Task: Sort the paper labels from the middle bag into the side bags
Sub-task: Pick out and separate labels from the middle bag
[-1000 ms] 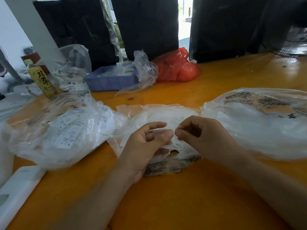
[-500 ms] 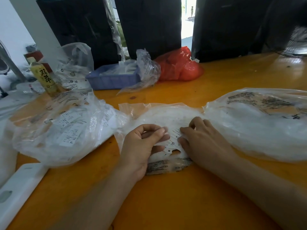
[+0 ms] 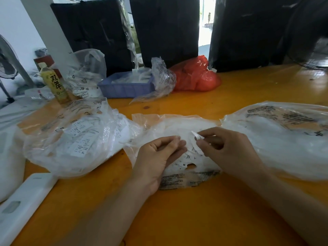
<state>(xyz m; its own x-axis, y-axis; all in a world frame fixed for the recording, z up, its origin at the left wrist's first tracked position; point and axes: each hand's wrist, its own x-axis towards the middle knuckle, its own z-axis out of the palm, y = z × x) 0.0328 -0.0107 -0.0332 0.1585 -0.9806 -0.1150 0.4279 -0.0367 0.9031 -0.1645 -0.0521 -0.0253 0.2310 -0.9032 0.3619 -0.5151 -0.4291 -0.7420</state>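
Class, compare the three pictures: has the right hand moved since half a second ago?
Yes. The right hand, earlier pressed flat on the middle bag, has lifted off it and now pinches a paper label above the bag.

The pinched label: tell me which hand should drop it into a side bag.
Right. The right hand already pinches the label and lies beside the right bag. The left hand rests on the middle bag, apparently holding nothing.
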